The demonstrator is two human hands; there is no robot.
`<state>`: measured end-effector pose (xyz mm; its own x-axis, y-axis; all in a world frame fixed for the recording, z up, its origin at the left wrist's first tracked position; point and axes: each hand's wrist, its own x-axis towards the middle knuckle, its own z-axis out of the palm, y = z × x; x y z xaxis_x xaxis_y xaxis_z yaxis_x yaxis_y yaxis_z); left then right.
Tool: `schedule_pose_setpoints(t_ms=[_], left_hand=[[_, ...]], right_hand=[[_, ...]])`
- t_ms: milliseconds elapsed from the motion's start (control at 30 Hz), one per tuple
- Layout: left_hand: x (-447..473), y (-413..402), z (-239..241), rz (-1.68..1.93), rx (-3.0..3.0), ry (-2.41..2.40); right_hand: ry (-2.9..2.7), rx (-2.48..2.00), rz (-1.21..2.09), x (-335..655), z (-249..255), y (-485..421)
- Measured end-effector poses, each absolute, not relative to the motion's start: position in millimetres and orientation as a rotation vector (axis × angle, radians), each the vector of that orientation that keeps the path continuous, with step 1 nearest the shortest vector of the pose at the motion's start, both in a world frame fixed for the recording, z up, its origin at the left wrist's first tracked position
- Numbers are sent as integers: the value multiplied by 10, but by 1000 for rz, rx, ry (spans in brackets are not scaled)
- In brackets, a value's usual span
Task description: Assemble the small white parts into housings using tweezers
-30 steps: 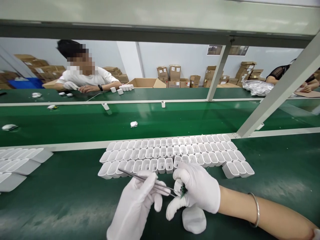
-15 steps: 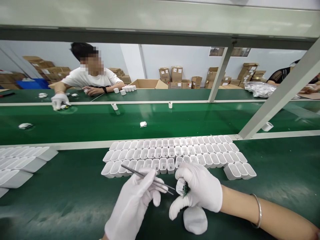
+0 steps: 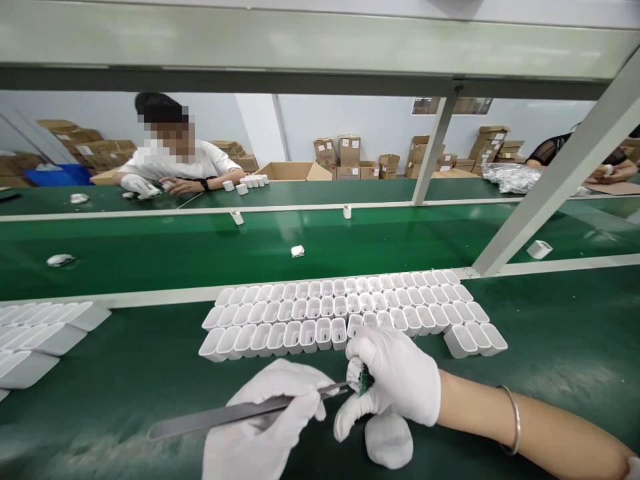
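My left hand (image 3: 273,413), in a white glove, grips metal tweezers (image 3: 200,421) lying across its palm side. The tips point right and reach the small white part with a green circuit board (image 3: 356,375) that my gloved right hand (image 3: 395,373) pinches between thumb and fingers. Whether the tips touch it I cannot tell. Below the right hand a round, whitish lump (image 3: 389,440) rests on the green table. Just beyond both hands stand rows of open white plastic housings (image 3: 300,333), some with a small dark slot inside.
More white housings (image 3: 35,353) stand at the left. Beyond runs a green conveyor belt (image 3: 200,253) carrying a few small white parts (image 3: 297,251). A slanted metal post (image 3: 540,180) rises at right. A co-worker (image 3: 175,153) sits across the belt; another person is at far right.
My left hand has turned the tweezers, bringing their tips up to the part in my right hand. The parts on the belt have shifted right. The co-worker's gloved hand has drawn back from the belt.
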<state>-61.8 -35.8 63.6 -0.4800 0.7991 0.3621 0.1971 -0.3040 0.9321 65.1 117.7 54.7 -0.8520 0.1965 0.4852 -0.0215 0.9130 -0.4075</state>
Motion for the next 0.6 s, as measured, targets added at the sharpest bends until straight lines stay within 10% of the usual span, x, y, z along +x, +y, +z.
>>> schedule_pose_setpoints(t_ms=[600], left_hand=[[-425, -262, 618, 1942, 858, 1549]], right_hand=[[-2560, -82, 77, 642, 557, 1177]])
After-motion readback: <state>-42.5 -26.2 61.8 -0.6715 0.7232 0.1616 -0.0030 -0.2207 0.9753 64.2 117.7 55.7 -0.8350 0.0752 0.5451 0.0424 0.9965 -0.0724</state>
